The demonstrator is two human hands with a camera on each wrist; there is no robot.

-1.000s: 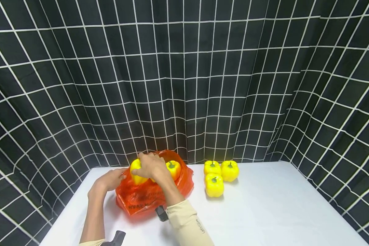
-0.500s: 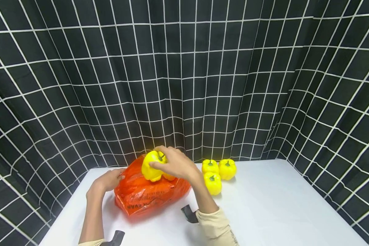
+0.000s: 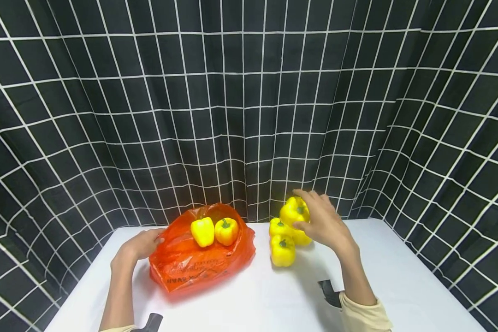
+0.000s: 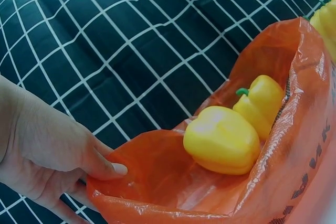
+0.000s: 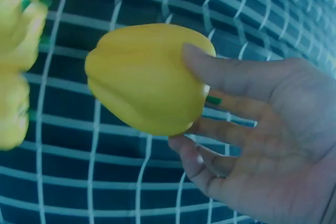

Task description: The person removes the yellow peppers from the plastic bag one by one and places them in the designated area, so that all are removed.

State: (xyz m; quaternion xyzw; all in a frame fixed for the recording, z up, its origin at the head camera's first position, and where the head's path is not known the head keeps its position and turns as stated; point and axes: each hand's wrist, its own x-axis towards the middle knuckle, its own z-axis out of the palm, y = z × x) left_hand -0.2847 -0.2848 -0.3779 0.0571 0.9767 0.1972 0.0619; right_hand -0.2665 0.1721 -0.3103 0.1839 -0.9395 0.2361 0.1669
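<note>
My right hand (image 5: 281, 137), at four o'clock, grips a yellow pepper (image 5: 142, 80), its green stem (image 5: 214, 99) towards three; blurred peppers (image 5: 13, 51) sit between nine and ten, gridded cloth (image 5: 68, 153) behind.

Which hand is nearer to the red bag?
Left. The left hand pinches the red bag at its left edge; the right hand is apart from it, off to its right, holding a yellow pepper.

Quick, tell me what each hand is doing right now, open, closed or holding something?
Left hand: closed, pinching the edge of the red plastic bag.
Right hand: closed, holding a yellow pepper.
</note>
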